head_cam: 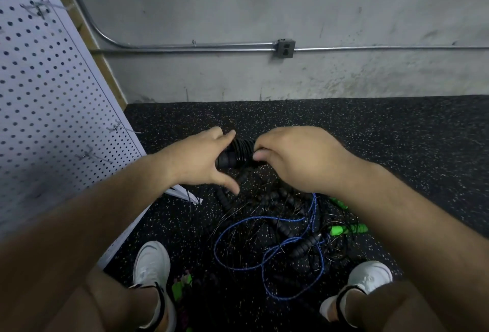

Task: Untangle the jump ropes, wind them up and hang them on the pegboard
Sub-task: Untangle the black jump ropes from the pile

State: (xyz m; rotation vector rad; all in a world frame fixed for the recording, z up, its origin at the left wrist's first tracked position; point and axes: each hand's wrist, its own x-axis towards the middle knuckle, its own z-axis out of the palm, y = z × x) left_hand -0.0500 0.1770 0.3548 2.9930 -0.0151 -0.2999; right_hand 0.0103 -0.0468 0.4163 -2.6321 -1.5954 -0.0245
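Note:
My left hand (201, 159) holds a pair of black ribbed jump-rope handles (235, 155) with thin black cord wound round them, thumb spread below. My right hand (296, 157) pinches the cord at the bundle's right end with curled fingers. Beneath the hands, on the floor, lies a tangle of ropes: a blue braided rope (267, 249) in loose loops, black ribbed handles (304, 245), thin black cords, and bright green handles (344, 229). The white pegboard (53, 109) leans at the left, with wire hooks (121, 127) sticking out of it.
The floor is black speckled rubber matting (397, 151). My white shoes (152, 265) stand either side of the tangle. A grey concrete wall (264, 0) with a metal conduit and an outlet box (285, 49) lies ahead. More green and pink items (182, 285) lie between my feet.

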